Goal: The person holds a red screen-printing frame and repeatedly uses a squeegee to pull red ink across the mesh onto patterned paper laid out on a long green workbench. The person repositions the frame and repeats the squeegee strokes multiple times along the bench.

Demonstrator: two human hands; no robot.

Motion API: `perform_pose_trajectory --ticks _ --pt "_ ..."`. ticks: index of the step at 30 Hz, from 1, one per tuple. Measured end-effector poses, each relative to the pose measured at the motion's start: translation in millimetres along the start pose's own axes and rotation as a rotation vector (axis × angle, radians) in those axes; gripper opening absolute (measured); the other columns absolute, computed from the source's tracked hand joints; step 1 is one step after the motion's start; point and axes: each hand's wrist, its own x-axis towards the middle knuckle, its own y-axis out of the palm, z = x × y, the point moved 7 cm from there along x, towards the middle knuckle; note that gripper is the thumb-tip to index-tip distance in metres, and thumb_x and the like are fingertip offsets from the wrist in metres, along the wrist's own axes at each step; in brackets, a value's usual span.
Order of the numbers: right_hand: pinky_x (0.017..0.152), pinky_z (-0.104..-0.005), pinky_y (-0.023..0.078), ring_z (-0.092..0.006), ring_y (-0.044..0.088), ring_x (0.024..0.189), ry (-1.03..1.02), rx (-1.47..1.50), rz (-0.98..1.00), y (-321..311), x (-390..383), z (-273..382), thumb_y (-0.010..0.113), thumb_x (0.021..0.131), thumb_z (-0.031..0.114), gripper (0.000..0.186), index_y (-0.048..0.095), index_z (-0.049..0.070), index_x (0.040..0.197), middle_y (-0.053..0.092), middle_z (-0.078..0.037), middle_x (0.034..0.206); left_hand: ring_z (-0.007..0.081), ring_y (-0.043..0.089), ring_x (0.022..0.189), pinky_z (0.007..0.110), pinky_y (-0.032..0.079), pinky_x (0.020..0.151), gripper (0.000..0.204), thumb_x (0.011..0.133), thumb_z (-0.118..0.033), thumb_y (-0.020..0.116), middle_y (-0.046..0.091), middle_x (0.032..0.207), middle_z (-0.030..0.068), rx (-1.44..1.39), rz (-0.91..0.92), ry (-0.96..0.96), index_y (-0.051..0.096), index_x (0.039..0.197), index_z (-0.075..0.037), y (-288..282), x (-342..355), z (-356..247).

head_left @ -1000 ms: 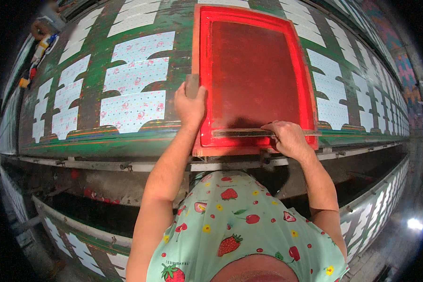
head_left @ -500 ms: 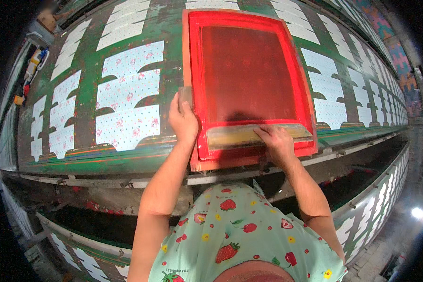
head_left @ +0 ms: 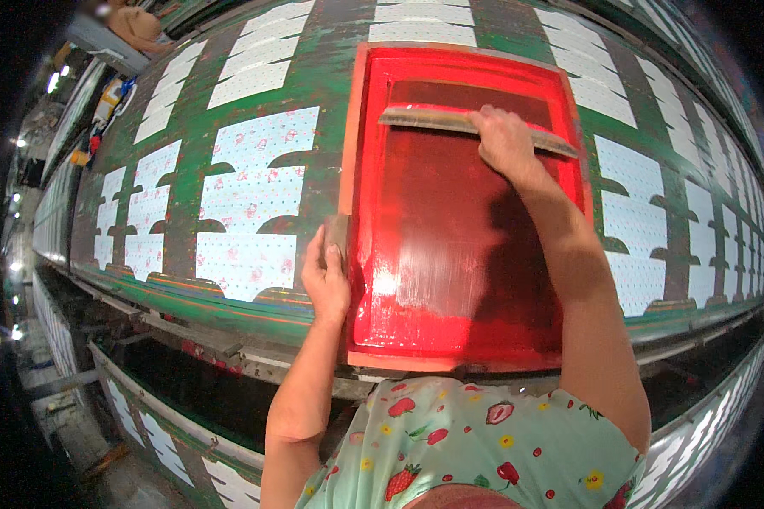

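A screen-printing frame with red ink around its inner edges lies flat on the long green table. My right hand is closed on a squeegee, which lies across the mesh near the frame's far end. Between the squeegee and my body, the mesh is wet and dark red, shiny toward the near left. My left hand grips a brownish block-like handle at the frame's left side, thumb laid along it.
White fabric pieces with small pink and blue prints lie in rows left of the frame; more dotted pieces lie to its right. Bottles and containers stand past the table's left end. Another person shows at the far left.
My right hand has pushed the squeegee from the near end of the frame to the far end. My left hand keeps its grip on the side handle. The view has shifted slightly.
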Motion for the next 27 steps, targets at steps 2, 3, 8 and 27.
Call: perform_pose_trajectory --ticks 2,3,8,27 --pt "0.091 -0.0527 0.063 -0.0371 0.078 0.106 0.000 -0.003 -0.007 12.4 32.1 -21.2 0.068 0.091 0.008 0.028 0.079 0.011 0.117 0.077 -0.016 0.109 0.0319 0.063 0.146 0.043 0.046 0.125 0.047 0.113 -0.011 0.059 0.067 0.156 0.0236 0.028 -0.012 -0.010 0.062 0.157 0.005 -0.8 -0.7 -1.9" --pt "0.092 -0.0542 0.063 -0.0383 0.078 0.108 0.022 0.040 0.020 18.3 46.6 -33.1 0.068 0.092 0.008 0.033 0.079 0.013 0.122 0.079 -0.017 0.112 0.0322 0.063 0.145 0.043 0.046 0.125 0.047 0.114 -0.011 0.058 0.067 0.156 0.0239 0.038 -0.017 -0.014 0.062 0.158 0.005 -0.8 -1.0 -2.9" --pt "0.098 -0.0581 0.062 -0.0422 0.077 0.117 0.068 0.073 0.164 41.2 115.4 -90.1 0.064 0.094 0.009 0.042 0.080 0.016 0.133 0.081 -0.017 0.124 0.0295 0.064 0.143 0.041 0.048 0.122 0.046 0.115 -0.010 0.059 0.068 0.155 0.0230 0.028 -0.045 -0.046 0.062 0.157 0.006 0.3 -3.1 -4.5" --pt "0.095 -0.0595 0.063 -0.0446 0.079 0.109 -0.014 0.132 0.409 -12.9 42.7 -22.9 0.064 0.088 0.010 0.033 0.081 0.008 0.116 0.082 -0.024 0.109 0.0289 0.067 0.137 0.041 0.048 0.121 0.042 0.114 -0.012 0.060 0.072 0.148 0.0198 0.104 -0.060 0.068 0.066 0.153 0.005 0.2 1.6 -1.5"
